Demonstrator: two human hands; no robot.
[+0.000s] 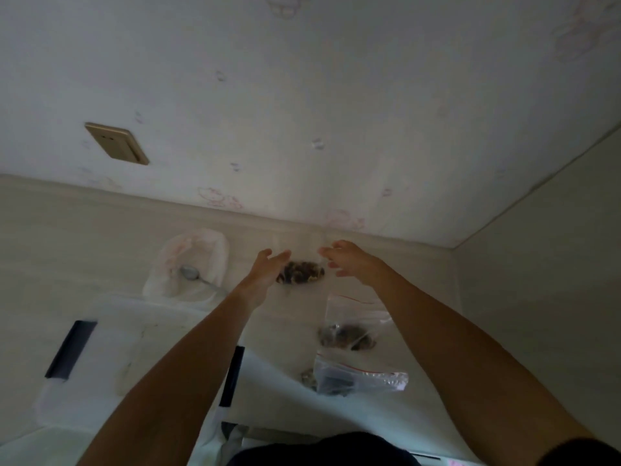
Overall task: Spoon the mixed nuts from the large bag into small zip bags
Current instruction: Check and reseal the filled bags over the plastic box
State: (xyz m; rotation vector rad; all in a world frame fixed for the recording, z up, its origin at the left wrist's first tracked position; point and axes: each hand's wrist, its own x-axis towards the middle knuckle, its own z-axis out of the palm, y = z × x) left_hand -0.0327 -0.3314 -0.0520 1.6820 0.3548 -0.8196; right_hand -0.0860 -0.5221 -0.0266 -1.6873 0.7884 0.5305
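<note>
The small bag (300, 260) with nuts stands near the counter's (67, 230) back edge between your left hand (268, 267) and right hand (346, 260), fingers loosely spread, not clearly gripping, so it may tip and spill.

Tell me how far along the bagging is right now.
Two small zip bags with nuts and already lie near the body. A third is between the left hand and right hand, seemingly being sealed. The spoon rests in the large bag; what remains there isn't visible.
</note>
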